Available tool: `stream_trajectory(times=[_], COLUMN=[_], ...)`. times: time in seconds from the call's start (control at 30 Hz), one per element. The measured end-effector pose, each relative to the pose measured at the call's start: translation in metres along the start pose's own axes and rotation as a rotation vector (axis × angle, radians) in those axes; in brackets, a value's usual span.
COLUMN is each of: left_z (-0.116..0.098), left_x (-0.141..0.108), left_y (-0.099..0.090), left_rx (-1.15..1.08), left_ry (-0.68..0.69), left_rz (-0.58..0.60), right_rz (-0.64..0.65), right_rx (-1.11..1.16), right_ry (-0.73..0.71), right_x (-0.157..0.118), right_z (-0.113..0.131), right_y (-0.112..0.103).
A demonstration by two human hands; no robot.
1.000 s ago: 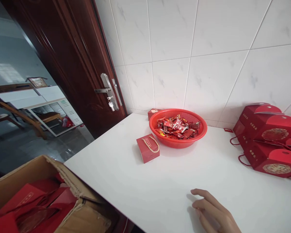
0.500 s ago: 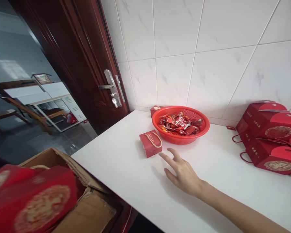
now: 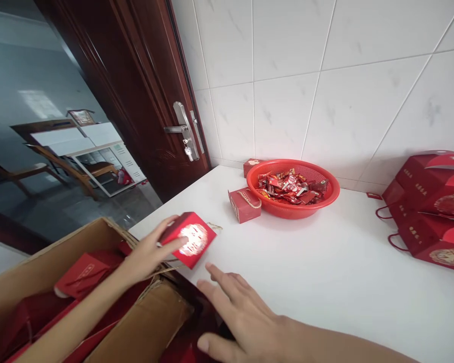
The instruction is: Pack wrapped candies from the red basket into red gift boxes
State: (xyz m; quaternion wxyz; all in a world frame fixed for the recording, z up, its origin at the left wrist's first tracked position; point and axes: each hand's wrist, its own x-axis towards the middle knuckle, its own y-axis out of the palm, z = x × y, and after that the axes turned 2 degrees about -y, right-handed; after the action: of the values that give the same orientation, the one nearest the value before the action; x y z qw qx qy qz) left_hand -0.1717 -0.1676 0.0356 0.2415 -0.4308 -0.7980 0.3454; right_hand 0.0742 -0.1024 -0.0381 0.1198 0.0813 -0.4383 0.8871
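My left hand (image 3: 151,252) reaches across the carton and grips a small red gift box (image 3: 189,239). Its thumb lies over the gold round print on the box's front. That box is at the white table's near left edge, and a thin cord shows beside it. Lower in the view, my right hand (image 3: 238,312) hovers with fingers spread and holds nothing, just short of the gift box. A similar small red box with a rope handle (image 3: 245,204) stands farther back on the table, close to the red plastic basket (image 3: 293,213) full of wrapped candies (image 3: 291,186).
An open cardboard carton (image 3: 94,237) with several red boxes (image 3: 85,275) is at lower left. Larger red gift boxes (image 3: 423,212) are stacked on the right of the white table (image 3: 325,272). Behind stand a tiled wall (image 3: 287,101) and a brown door (image 3: 132,85).
My left hand has come into view with a small gift box. My right hand has drawn back towards me and down. The large red box over the carton is no longer in sight there.
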Motion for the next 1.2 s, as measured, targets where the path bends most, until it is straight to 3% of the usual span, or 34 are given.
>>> stream_trajectory(times=[0.13,0.37,0.43,0.53,0.6,0.63,0.67,0.73,0.77,0.8,0.87,0.93,1.0,1.2], left_z=[0.000,-0.006,-0.009,-0.019,-0.031,-0.037,-0.044,-0.054,-0.056,-0.056,-0.048,-0.032,-0.011,0.051], left_x=[-0.003,0.038,0.046,0.046,0.039,0.033,0.025,0.006,-0.005,-0.017,-0.042,-0.063,-0.075,-0.075], left_y=[0.022,0.026,0.029,0.023,0.013,0.008,0.004,0.006,0.011,0.020,0.043,0.069,0.094,0.158], left_rx=[-0.005,-0.340,-0.298,-0.056,0.045,0.070,0.090,0.150,0.203,0.279,0.549,0.797,0.901,1.047], left_ry=[0.062,-0.185,-0.184,-0.010,0.179,0.262,0.329,0.390,0.414,0.487,0.715,0.880,0.967,1.107], left_rz=[0.243,0.148,0.144,0.018,0.016,0.110,0.284,0.752,0.961,1.084,1.155,1.126,1.089,0.921], right_rz=[0.081,-0.139,-0.204,-0.264,-0.287,-0.298,-0.308,-0.326,-0.329,-0.326,-0.324,-0.329,-0.334,-0.273], right_rx=[-0.019,-0.072,-0.074,-0.085,-0.097,-0.102,-0.106,-0.108,-0.107,-0.106,-0.104,-0.104,-0.109,-0.149], right_ry=[-0.011,0.078,0.077,0.070,0.046,0.033,0.021,0.004,-0.003,-0.008,-0.014,-0.013,-0.008,-0.005], right_x=[-0.030,-0.043,-0.045,-0.049,-0.050,-0.051,-0.051,-0.050,-0.050,-0.049,-0.049,-0.050,-0.050,-0.049], right_z=[-0.009,-0.021,-0.021,-0.023,-0.024,-0.025,-0.026,-0.027,-0.027,-0.027,-0.028,-0.028,-0.029,-0.031], right_y=[0.016,0.012,0.010,0.011,0.012,0.013,0.014,0.015,0.015,0.016,0.017,0.017,0.017,0.017])
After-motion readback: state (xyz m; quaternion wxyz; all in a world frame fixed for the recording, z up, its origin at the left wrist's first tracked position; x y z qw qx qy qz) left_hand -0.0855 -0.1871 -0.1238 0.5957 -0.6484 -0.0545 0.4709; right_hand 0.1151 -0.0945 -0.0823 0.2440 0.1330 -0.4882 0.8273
